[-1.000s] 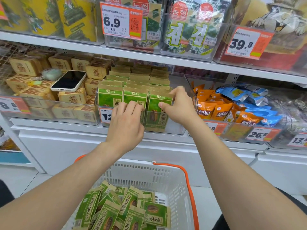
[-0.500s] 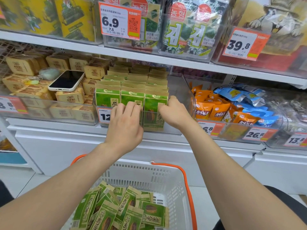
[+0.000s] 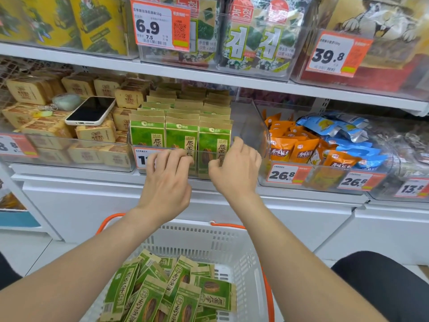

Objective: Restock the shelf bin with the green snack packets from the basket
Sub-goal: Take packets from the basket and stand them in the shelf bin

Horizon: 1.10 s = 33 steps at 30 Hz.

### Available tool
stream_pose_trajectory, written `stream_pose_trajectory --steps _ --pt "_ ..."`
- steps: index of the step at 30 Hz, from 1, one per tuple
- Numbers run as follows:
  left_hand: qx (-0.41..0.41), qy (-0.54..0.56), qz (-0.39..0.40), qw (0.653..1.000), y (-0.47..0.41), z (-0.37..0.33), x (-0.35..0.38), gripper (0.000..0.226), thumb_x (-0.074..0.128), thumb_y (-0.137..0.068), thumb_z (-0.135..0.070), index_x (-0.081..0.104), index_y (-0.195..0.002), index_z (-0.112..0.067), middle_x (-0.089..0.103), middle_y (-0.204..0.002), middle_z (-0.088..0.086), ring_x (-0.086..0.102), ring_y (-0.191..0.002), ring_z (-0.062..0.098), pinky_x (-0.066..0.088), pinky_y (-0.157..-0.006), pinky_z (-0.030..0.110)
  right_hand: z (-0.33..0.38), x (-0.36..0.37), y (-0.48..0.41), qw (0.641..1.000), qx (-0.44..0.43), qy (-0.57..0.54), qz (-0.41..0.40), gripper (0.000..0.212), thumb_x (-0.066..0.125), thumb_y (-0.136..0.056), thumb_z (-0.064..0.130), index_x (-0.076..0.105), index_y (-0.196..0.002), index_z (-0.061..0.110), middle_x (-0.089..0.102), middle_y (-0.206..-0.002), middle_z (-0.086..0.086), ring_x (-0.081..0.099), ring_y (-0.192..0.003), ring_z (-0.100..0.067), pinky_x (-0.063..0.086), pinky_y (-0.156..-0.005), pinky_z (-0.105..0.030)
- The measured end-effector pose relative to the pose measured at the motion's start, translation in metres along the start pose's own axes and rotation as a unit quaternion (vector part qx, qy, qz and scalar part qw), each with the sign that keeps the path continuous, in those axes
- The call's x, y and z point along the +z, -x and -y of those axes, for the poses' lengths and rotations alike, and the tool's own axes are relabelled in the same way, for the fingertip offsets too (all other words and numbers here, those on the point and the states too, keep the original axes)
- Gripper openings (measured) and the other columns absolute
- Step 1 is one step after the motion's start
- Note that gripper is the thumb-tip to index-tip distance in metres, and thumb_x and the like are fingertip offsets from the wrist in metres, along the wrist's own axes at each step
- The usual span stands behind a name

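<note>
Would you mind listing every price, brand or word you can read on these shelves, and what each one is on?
"6.9", "7.5": top-shelf price tag.
"39.8": upper right tag.
"김": seaweed packs.
"洽洽": green packets.
"原味板栗": orange packets.
"26.8": two lower tags.
"13.": cut-off tag, far right.
Small print on the tags: too blurred to read.

The left hand (image 3: 166, 180) is covering most of the shelf bin (image 3: 250, 126) price tag (image 3: 141, 159), leaving only a "1" showing. The right hand (image 3: 234, 168) is hiding the lower front of the rightmost green packet (image 3: 214, 140), and whether its curled fingers are touching anything is unclear. The bottom edge is cutting off the basket (image 3: 209, 242) and the loose packets (image 3: 209, 296) lying in it.
</note>
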<state>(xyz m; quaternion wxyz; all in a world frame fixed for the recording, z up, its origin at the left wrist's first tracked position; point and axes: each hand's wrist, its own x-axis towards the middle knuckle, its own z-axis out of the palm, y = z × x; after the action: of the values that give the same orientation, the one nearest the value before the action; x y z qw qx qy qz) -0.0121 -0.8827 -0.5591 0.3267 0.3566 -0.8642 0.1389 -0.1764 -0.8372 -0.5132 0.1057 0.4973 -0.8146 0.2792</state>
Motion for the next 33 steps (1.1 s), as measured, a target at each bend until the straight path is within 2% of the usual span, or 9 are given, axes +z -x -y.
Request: stream_pose_trajectory --steps 3,6,12,16,19,22,25,28,33 --pt "0.027 -0.027 0.05 0.998 0.014 0.009 0.013 0.029 0.065 -0.077 -0.012 0.06 -0.106 -0.014 0.057 -0.109 0.008 0.052 -0.102 0.036 0.037 -0.09 0.048 -0.001 0.012 0.022 0.989 -0.015 -0.038 -0.142 0.049 0.061 -0.07 0.014 0.056 -0.118 0.008 0.053 -0.122 -0.013 0.049 -0.114 -0.036 0.041 -0.098 -0.045" --pt "0.032 0.018 0.216 0.976 0.024 0.016 0.022 0.018 0.061 -0.087 -0.017 0.063 -0.105 -0.019 0.065 -0.102 0.003 0.059 -0.099 0.034 0.04 -0.082 0.043 -0.007 0.02 0.04 0.985 -0.036 -0.042 -0.166 0.038 0.059 -0.068 0.005 0.054 -0.104 0.015 0.049 -0.111 -0.008 0.046 -0.1 -0.031 0.038 -0.082 -0.04" --pt "0.069 0.02 0.482 0.873 0.063 0.01 0.045 0.026 0.049 -0.1 -0.026 0.065 -0.121 -0.025 0.071 -0.118 0.004 0.068 -0.105 0.031 0.055 -0.086 0.04 -0.053 0.079 0.083 0.978 -0.067 -0.059 0.188 0.019 0.052 -0.089 0.011 0.071 -0.091 0.011 0.062 -0.101 -0.009 0.058 -0.099 -0.031 0.053 -0.084 -0.043" --pt "0.1 0.036 0.586 0.804 0.093 0.004 0.061 0.028 0.047 -0.104 -0.025 0.065 -0.125 -0.022 0.069 -0.121 0.003 0.066 -0.106 0.025 0.056 -0.088 0.039 -0.082 0.119 0.127 0.931 -0.043 0.03 0.362 0.024 0.05 -0.091 0.01 0.074 -0.083 0.012 0.069 -0.092 -0.007 0.067 -0.091 -0.028 0.059 -0.08 -0.039" --pt "0.104 0.037 0.619 0.777 0.109 -0.001 0.07 0.023 0.049 -0.103 -0.02 0.067 -0.117 -0.019 0.07 -0.11 0.002 0.068 -0.096 0.022 0.057 -0.083 0.036 -0.101 0.141 0.157 0.851 -0.077 0.107 0.509 0.026 0.06 -0.095 0.012 0.056 -0.07 0.016 0.058 -0.081 -0.005 0.06 -0.08 -0.027 0.05 -0.071 -0.034" --pt "0.108 0.032 0.623 0.774 0.116 -0.003 0.077 0.02 0.048 -0.102 -0.016 0.066 -0.112 -0.019 0.067 -0.105 0.001 0.067 -0.09 0.02 0.056 -0.077 0.033 -0.116 0.157 0.182 0.795 -0.124 0.158 0.573 0.017 0.052 -0.101 0.017 0.066 -0.108 0.01 0.056 -0.119 -0.015 0.059 -0.11 -0.034 0.052 -0.089 -0.042" --pt "0.117 0.029 0.614 0.78 0.115 -0.003 0.082 0.023 0.045 -0.103 -0.014 0.066 -0.111 -0.019 0.067 -0.102 0.0 0.067 -0.088 0.02 0.057 -0.076 0.033 -0.129 0.174 0.202 0.727 -0.176 0.227 0.624 0.04 0.048 -0.099 0.005 0.061 -0.137 0.011 0.013 -0.167 -0.024 0.015 -0.154 -0.045 0.031 -0.119 -0.059" --pt "0.119 0.032 0.611 0.782 0.113 -0.003 0.086 0.023 0.045 -0.103 -0.014 0.066 -0.11 -0.019 0.067 -0.101 0.001 0.067 -0.087 0.021 0.06 -0.078 0.037 -0.134 0.179 0.213 0.683 -0.198 0.27 0.649 0.048 0.051 -0.097 0.0 0.06 -0.142 0.014 -0.004 -0.169 -0.023 0.003 -0.155 -0.048 0.024 -0.12 -0.062" --pt "0.114 0.043 0.619 0.776 0.111 -0.004 0.093 0.023 0.045 -0.105 -0.017 0.066 -0.115 -0.019 0.069 -0.106 0.002 0.066 -0.089 0.022 0.053 -0.074 0.034 -0.132 0.181 0.207 0.781 -0.187 0.153 0.575 0.027 0.06 -0.089 0.002 0.049 -0.107 0.019 0.037 -0.135 -0.02 0.052 -0.111 -0.044 0.051 -0.093 -0.05"
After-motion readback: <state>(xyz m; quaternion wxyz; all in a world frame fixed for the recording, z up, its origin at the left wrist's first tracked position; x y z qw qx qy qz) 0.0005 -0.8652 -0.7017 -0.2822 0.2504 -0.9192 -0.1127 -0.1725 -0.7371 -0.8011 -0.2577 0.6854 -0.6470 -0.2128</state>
